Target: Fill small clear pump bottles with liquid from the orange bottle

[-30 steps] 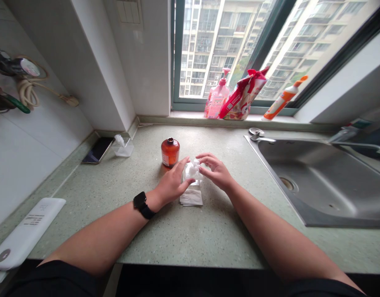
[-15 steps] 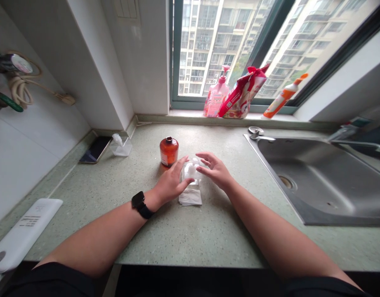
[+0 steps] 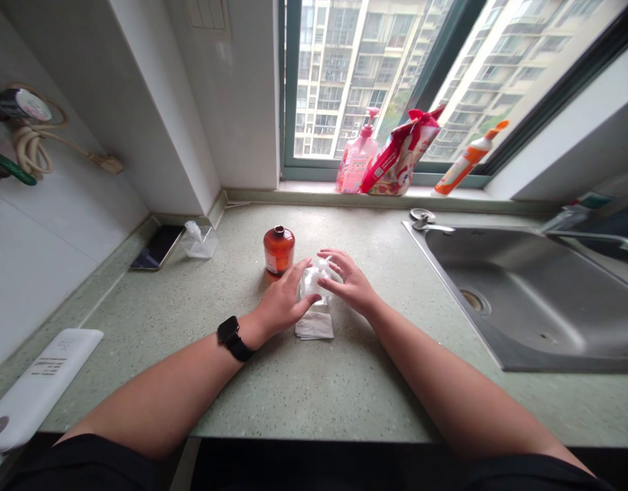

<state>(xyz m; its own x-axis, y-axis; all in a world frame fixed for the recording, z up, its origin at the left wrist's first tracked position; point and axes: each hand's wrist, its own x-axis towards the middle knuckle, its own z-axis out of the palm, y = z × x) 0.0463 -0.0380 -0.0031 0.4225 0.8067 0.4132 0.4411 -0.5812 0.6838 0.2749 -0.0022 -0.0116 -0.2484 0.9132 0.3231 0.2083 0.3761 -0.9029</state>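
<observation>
Between my hands a clear bottle with a whitish pump-like top [image 3: 309,281] rests on the counter, partly hidden by my fingers. At its left side is my left hand [image 3: 283,300], fingers extended and thumb apart, with a black watch on the wrist. My right hand [image 3: 350,285] curves around the right side with its fingers spread; whether it touches the bottle I cannot tell. Folded white tissue [image 3: 314,325] lies just in front. Behind my left hand an amber bottle [image 3: 279,251] stands upright, its neck uncapped.
A small clear container with a white top [image 3: 199,241] sits beside a phone [image 3: 158,246] at the back left. A white device [image 3: 42,382] lies front left. The sink [image 3: 528,293] is on the right; a pink pump bottle [image 3: 355,164] stands on the windowsill.
My right hand has shifted a little left, closer to the clear bottle. My left hand and the amber bottle look the same.
</observation>
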